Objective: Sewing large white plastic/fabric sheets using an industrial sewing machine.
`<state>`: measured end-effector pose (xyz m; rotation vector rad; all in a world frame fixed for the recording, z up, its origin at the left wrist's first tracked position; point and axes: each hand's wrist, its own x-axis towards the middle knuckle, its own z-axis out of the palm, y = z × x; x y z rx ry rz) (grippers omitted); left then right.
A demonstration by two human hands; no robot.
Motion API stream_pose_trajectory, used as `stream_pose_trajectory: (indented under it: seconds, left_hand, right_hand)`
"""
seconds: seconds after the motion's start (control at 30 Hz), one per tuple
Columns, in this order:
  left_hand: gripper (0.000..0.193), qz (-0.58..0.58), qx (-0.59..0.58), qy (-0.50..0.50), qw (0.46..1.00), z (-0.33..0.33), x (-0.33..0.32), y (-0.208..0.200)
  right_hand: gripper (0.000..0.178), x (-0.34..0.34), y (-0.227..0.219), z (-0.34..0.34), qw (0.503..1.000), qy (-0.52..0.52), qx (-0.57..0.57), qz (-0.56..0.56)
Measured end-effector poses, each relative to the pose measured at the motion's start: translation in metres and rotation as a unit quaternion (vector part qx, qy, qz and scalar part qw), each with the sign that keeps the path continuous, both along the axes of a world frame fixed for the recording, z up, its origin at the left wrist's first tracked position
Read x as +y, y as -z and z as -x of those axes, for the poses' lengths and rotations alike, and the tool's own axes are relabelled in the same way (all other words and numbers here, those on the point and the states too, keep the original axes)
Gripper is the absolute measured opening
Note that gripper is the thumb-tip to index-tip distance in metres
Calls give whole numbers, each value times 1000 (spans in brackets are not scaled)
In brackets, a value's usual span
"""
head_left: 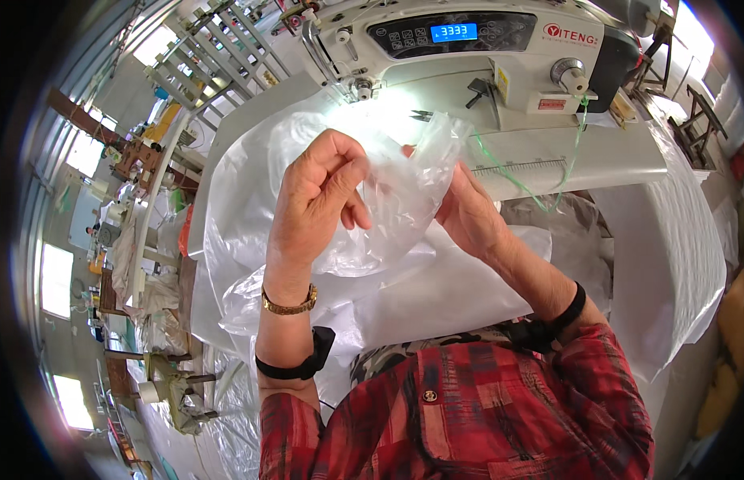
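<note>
A sheet of clear plastic film [404, 212] is bunched up between my two hands, in front of the sewing machine [484, 48]. My left hand [320, 188] has its fingers curled and its thumb pressed to the index finger at the film's left side; what lies in that pinch is hard to see. On the other side my right hand [472, 212] grips the film's gathered edge, with some fingers hidden behind it. More of the film drapes over the table edge and toward my lap.
Small thread snips [422, 116] lie beneath the machine arm. Green thread [512, 176] loops across the ruler-marked table edge [620, 164]. A white sheet [668, 264] hangs at the right. Metal racks [220, 56] stand at the far left.
</note>
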<state>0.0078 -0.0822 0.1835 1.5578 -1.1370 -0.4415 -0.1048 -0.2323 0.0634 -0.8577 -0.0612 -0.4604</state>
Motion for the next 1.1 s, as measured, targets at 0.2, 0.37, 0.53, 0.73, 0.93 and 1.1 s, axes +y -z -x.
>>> stream_pose_trajectory:
  seconds: [0.2, 0.37, 0.53, 0.73, 0.93, 1.1]
  left_hand:
    - [10, 31, -104, -60, 992, -25, 0, -15]
    - [12, 52, -90, -66, 992, -35, -3, -16]
    - [14, 27, -77, -43, 996, -29, -6, -9]
    - [15, 29, -92, -54, 994, -37, -5, -9]
    - [10, 6, -147, -100, 984, -66, -10, -3]
    - [7, 23, -325, -176, 929, -51, -26, 4]
  right_hand:
    - [25, -1, -12, 9, 982, -167, -83, 24]
    - [26, 12, -22, 20, 987, -94, -83, 105]
    - [73, -1, -36, 5, 998, 21, -22, 63]
    - [34, -4, -37, -1, 987, -34, -13, 155]
    - [24, 12, -33, 31, 994, 1, 6, 106]
    - [27, 14, -39, 42, 970, 17, -9, 241]
